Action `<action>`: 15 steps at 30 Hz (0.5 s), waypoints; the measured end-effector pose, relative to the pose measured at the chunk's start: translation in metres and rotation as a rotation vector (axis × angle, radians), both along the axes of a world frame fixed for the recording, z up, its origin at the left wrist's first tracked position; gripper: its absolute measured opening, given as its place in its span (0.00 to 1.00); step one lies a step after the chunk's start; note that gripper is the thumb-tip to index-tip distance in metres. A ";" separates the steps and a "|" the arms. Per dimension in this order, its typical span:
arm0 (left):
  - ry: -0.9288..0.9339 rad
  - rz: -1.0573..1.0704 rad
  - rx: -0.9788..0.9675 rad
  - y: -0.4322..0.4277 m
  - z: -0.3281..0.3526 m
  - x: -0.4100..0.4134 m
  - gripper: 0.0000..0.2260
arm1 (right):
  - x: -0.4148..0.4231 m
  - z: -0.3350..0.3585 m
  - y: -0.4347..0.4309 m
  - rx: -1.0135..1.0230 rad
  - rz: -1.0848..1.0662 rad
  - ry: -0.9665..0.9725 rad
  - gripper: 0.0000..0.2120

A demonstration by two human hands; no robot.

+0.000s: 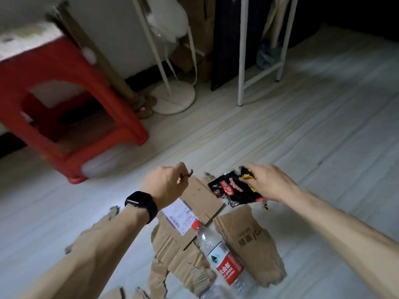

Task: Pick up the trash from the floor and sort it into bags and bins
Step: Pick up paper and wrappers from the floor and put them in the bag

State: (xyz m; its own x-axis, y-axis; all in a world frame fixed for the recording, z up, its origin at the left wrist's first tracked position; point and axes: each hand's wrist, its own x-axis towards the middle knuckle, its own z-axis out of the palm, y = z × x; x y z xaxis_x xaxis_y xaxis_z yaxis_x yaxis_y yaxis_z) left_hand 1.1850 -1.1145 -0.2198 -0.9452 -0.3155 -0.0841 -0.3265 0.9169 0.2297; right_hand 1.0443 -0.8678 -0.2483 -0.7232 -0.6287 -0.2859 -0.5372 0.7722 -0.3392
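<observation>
Red stool [43,65] blurred and cropped at left, bottle [228,269] base cut off, dark scrap [190,172] too small to be identified.

a single head-worn wide-angle camera is looking forward and steeply down at the floor [302,137] from close above. the left hand [164,184] and right hand [269,182] are reaching in from the bottom corners, sitting just below centre, while the wall [112,29] is filling the top left.

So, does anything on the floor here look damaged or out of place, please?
The cardboard is torn into ragged pieces, a plastic bottle lies on its side among them, and the right hand grips a crumpled black wrapper.
</observation>
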 end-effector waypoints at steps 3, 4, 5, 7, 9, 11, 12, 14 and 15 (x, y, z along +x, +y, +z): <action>0.109 0.085 -0.021 -0.015 0.067 0.073 0.05 | 0.066 0.068 -0.041 -0.064 0.199 0.088 0.13; 0.149 0.103 -0.032 -0.019 0.083 0.096 0.04 | 0.088 0.088 -0.053 -0.078 0.252 0.097 0.16; 0.193 0.138 -0.039 -0.026 0.103 0.127 0.04 | 0.112 0.110 -0.068 -0.107 0.327 0.121 0.19; 0.278 0.235 -0.034 -0.037 0.129 0.191 0.04 | 0.155 0.151 -0.096 -0.132 0.461 0.178 0.22; 0.351 0.337 -0.021 -0.047 0.146 0.257 0.03 | 0.191 0.183 -0.121 -0.168 0.554 0.215 0.23; 0.394 0.469 0.003 -0.055 0.151 0.319 0.02 | 0.223 0.205 -0.142 -0.192 0.583 0.214 0.25; 0.408 0.546 0.002 -0.059 0.155 0.354 0.03 | 0.241 0.215 -0.154 -0.232 0.578 0.172 0.26; 0.431 0.694 -0.008 -0.064 0.156 0.416 0.05 | 0.272 0.221 -0.173 -0.345 0.574 0.063 0.27; 0.443 0.753 -0.010 -0.065 0.156 0.443 0.07 | 0.285 0.221 -0.180 -0.392 0.585 0.041 0.27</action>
State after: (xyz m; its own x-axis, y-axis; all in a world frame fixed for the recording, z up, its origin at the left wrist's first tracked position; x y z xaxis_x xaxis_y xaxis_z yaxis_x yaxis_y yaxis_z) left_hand 1.6277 -1.1794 -0.0638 -0.4305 -0.8679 0.2477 -0.7290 0.4962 0.4716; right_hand 1.3289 -1.0475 -0.0272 -0.2402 -0.9688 0.0615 -0.8450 0.1775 -0.5044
